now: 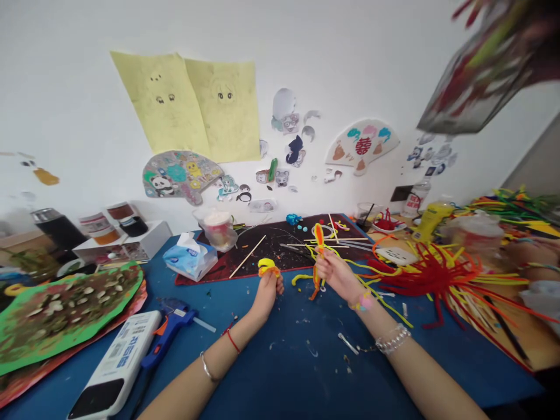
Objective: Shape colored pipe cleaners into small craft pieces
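The blue table (pixel 301 361) runs back to the wall, with a dark mat (pixel 284 233) along the middle of its far edge. A tangle of red fuzzy stems (pixel 420 271) sprawls toward the right edge, and a blue glue gun (pixel 172 326) lies over on the left side. Between them, well in from both side edges, the right hand (pixel 335 271) pinches an orange-and-yellow strip (pixel 319 236), while the left hand (pixel 265 291) has its fingers closed around a yellow-and-orange curl (pixel 266 265). Both pieces are held up near the mat's front edge.

The strip's long axis is close to upright, its rounded end pointing up and toward the far edge; whether the orange length hanging below the hand belongs to it, I cannot tell. The smaller curl lies crosswise, roughly parallel to the far edge, bowed upward.

The step in hand looks like shaping or handling fuzzy-stem parts; the next move likely calls for a light, steady pinch.
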Available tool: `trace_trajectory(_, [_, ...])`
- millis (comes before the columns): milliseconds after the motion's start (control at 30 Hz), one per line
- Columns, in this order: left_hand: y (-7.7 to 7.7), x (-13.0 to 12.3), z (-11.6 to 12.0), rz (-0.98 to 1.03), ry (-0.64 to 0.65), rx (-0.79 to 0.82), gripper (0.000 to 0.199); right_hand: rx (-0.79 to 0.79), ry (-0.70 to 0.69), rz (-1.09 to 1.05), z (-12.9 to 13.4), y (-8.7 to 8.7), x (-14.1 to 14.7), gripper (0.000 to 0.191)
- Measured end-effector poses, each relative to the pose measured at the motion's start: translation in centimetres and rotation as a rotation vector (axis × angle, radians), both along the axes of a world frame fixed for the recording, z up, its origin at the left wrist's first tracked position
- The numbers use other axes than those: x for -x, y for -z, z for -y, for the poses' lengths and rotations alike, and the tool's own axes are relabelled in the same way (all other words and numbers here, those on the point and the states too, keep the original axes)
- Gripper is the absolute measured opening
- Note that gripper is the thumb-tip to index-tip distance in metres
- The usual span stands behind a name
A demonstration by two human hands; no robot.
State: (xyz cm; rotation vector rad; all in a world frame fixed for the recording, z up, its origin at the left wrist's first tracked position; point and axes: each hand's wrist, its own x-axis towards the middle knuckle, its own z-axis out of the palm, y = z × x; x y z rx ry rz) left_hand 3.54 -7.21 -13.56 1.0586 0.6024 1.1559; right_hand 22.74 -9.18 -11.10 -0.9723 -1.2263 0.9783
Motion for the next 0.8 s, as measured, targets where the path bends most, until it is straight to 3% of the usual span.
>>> trace_trajectory(67, [-0.6, 0.2, 0.1, 0.038, 0.001, 0.011, 0.031, 0.053, -0.162, -0.122, 0.7, -0.4, 0.9, 0.033])
trace_trajectory(133, [-1.5, 0.5, 0.1, 0.069, 0.000, 0.012, 0.029, 0.066, -0.177, -0.072, 1.3, -0.7, 1.9, 0.033])
trace_trajectory(200, [-2.5, 0.8, 0.2, 0.104, 0.003, 0.014, 0.025, -0.002, -0.059, 0.155, 1.7, -0.7, 2.7, 0.031])
trace_trajectory(300, [-3.9, 1.3, 0.4, 0.177, 0.045, 0.036, 0.019, -0.227, 0.147, 0.600, 2.1, -0.3, 3.4, 0.026])
trace_trajectory(400, [-4.7, 1.5, 0.8, 0.183, 0.077, 0.066, 0.017, -0.389, 0.239, 0.922, 2.4, 0.1, 3.6, 0.029])
trace_trajectory(600, [-4.4, 1.3, 0.7, -0.012, 0.066, 0.050, 0.023, -0.424, 0.393, 1.223, 2.8, 0.0, 3.0, 0.038])
trace_trajectory(800, [-2.7, 1.0, -0.2, -0.251, -0.154, -0.027, 0.024, -0.482, 0.333, 1.286, 3.1, 0.2, 4.0, 0.037])
